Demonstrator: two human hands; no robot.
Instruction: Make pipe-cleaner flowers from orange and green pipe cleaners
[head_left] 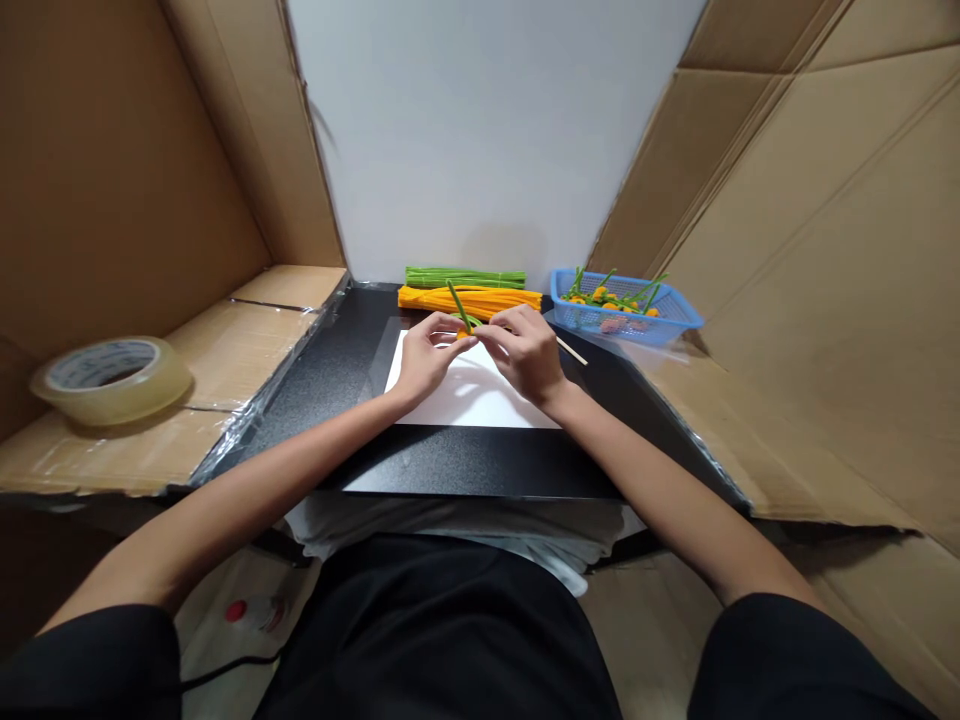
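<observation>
My left hand [426, 357] and my right hand [525, 352] meet over a white sheet [480, 400] on the black tabletop [337, 370]. Both pinch a small piece made of a green pipe cleaner [458, 305] and an orange bit, the green stem sticking up and back between them. A thin wooden stick [571, 351] pokes out from under my right hand toward the right. Behind the hands lie a bundle of orange pipe cleaners [470, 298] and a bundle of green ones [465, 277].
A blue plastic basket [628, 312] with several finished green-and-orange pieces sits at the back right. A roll of clear tape [112, 378] rests on the cardboard ledge at the left. Cardboard walls close in both sides; a white wall stands behind.
</observation>
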